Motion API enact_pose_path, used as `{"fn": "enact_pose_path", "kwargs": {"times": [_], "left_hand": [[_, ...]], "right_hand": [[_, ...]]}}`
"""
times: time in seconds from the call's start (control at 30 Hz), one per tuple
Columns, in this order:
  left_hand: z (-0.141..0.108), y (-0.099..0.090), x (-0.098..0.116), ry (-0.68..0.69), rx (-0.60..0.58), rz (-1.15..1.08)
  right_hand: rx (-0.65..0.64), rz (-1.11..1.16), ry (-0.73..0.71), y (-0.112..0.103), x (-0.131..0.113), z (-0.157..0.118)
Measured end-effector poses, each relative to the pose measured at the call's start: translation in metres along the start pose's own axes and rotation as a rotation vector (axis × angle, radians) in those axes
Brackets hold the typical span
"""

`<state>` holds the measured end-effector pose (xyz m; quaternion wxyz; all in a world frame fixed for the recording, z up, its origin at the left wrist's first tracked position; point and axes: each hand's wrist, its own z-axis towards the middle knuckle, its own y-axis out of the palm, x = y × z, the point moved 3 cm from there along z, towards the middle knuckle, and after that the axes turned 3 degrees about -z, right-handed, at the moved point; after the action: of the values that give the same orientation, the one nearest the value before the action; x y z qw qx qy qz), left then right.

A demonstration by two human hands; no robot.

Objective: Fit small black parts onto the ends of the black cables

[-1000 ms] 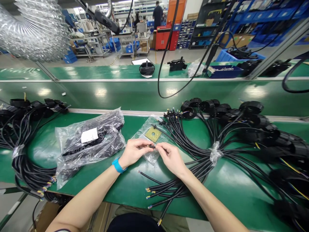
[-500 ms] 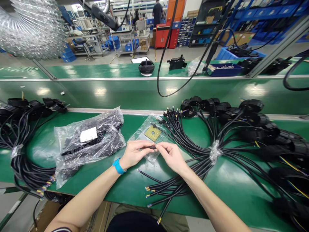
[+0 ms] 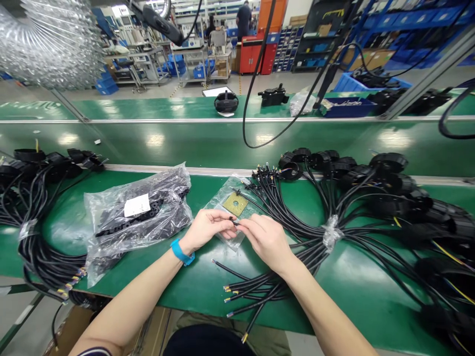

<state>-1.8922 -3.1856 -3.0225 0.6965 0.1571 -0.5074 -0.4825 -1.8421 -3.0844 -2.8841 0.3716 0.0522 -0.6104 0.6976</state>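
At the middle of the bench my left hand, with a blue wristband, pinches a small black part between thumb and fingers. Close against it, my right hand is closed on a thin black cable whose end meets that part. Whether the cable goes into the part cannot be made out. Beneath both hands lies a clear plastic bag with a yellowish square piece that has a round hole. Right of my hands spreads a tied bundle of black cables, several ends showing coloured wires.
A clear bag of black parts with a white label lies to the left. Another cable bundle sits at the far left. Black round housings crowd the right side. A black cable loop hangs ahead.
My right hand has turned, its fingers now more closed over the cable. The small black part shows more clearly at my left fingertips.
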Motion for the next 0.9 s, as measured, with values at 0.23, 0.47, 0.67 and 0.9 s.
{"fn": "enact_pose_path", "kwargs": {"times": [0.23, 0.47, 0.67, 0.9], "left_hand": [[-0.001, 0.006, -0.004, -0.097, -0.008, -0.070], [-0.012, 0.014, -0.003, 0.164, 0.088, 0.109], [-0.020, 0.016, 0.003, 0.529, 0.159, 0.484], [-0.015, 0.015, 0.004, 0.781, 0.237, 0.703]], "right_hand": [[-0.071, -0.150, -0.124, -0.001, -0.005, 0.001], [-0.068, 0.141, 0.098, 0.007, 0.002, -0.005], [-0.077, 0.361, 0.201, 0.014, 0.002, -0.009], [-0.115, 0.480, 0.409, 0.026, 0.006, -0.013]]}}
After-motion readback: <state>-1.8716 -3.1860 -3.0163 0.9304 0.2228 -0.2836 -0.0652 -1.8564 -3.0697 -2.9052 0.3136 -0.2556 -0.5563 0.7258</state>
